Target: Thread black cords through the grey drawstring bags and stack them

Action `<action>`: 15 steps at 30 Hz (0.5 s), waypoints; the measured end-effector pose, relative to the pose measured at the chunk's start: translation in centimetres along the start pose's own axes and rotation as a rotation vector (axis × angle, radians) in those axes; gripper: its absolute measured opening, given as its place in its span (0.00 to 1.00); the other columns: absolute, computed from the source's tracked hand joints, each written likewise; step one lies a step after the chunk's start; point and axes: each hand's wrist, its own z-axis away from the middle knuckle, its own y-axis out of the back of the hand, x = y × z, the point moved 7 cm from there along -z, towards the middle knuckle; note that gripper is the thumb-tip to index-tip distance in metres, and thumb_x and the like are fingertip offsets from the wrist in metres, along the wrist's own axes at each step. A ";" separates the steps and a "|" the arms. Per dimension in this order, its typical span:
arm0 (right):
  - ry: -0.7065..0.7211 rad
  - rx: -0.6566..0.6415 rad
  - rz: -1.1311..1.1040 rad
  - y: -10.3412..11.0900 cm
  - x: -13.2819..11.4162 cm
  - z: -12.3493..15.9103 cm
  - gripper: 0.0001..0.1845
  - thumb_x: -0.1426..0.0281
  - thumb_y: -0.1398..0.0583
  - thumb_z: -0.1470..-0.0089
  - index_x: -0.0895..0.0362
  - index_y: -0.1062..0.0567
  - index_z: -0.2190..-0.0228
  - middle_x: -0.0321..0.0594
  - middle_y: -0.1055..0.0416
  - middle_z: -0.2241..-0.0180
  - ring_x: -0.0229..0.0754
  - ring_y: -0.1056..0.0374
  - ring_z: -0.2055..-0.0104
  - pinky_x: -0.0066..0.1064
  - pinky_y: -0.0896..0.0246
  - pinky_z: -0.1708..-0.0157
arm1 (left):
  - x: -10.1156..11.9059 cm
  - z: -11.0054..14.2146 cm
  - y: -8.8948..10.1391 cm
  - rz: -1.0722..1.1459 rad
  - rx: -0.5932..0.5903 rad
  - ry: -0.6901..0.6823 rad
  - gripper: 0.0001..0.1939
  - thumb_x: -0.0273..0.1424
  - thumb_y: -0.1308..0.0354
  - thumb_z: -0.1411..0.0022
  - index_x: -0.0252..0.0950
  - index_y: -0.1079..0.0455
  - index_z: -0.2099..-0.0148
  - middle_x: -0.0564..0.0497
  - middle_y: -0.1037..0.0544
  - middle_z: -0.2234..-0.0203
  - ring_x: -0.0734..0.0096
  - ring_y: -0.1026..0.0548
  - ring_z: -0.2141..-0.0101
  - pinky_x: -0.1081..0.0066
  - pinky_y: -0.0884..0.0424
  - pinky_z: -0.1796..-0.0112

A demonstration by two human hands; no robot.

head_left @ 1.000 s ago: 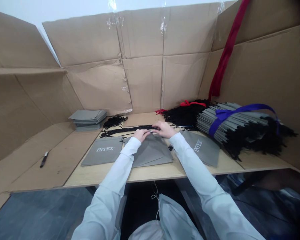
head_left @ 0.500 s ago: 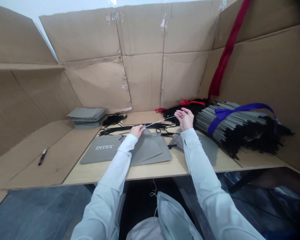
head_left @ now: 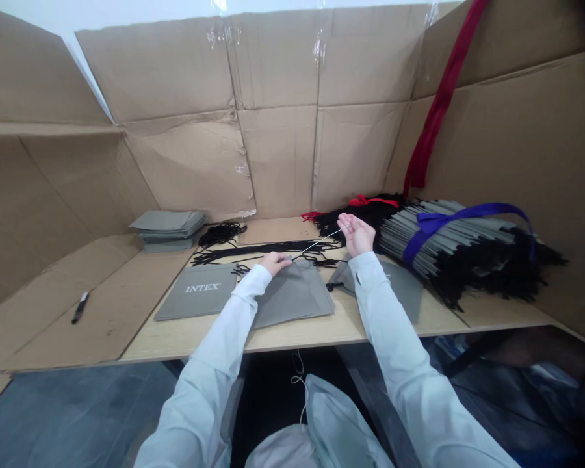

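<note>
A thin pale rod (head_left: 320, 241) is held slantwise between two hands, over a grey fabric pouch (head_left: 297, 298).
The pouch's top edge is pinched by the nearly closed left hand (head_left: 275, 262); at 2 o'clock from it, the right hand (head_left: 357, 235) is raised, palm up, fingers half curled, the rod's upper end gripped at the fingertips. Reckoned from the pouch, loose black cords (head_left: 258, 249) are laid out at 12, an INTEX-printed pouch (head_left: 195, 300) is set at 9, and another grey pouch (head_left: 410, 292), partly covered by the right sleeve, at 3. A stack of grey pouches (head_left: 168, 231) is seen at 10, a black-topped grey bundle (head_left: 448, 234) bound with purple ribbon (head_left: 425, 224) at 2, and a marker pen (head_left: 80, 308) farther out at 9.
</note>
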 end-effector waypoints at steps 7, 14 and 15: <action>-0.146 -0.077 0.075 -1.1 3.1 1.1 0.03 0.74 0.47 0.53 0.61 0.35 0.76 0.42 0.30 0.76 0.37 0.32 0.69 0.37 0.39 0.60 | -1.3 -0.5 -0.4 0.182 0.062 0.025 0.15 0.38 0.49 0.52 0.32 0.29 0.69 0.54 0.28 0.79 0.74 0.34 0.75 0.75 0.40 0.71; -0.215 -0.233 0.164 -3.4 5.5 3.4 0.08 0.67 0.47 0.52 0.60 0.35 0.74 0.44 0.29 0.72 0.37 0.32 0.67 0.34 0.37 0.62 | -0.5 -0.4 0.0 0.605 -0.001 0.091 0.15 0.36 0.44 0.56 0.30 0.30 0.68 0.50 0.26 0.76 0.70 0.31 0.72 0.71 0.38 0.66; -0.206 -0.256 0.168 -3.8 5.5 3.6 0.09 0.66 0.47 0.52 0.60 0.35 0.73 0.44 0.29 0.71 0.37 0.32 0.68 0.33 0.37 0.63 | 0.0 -0.2 -0.2 0.713 -0.077 0.091 0.15 0.35 0.43 0.57 0.30 0.30 0.67 0.49 0.26 0.74 0.70 0.30 0.70 0.71 0.37 0.65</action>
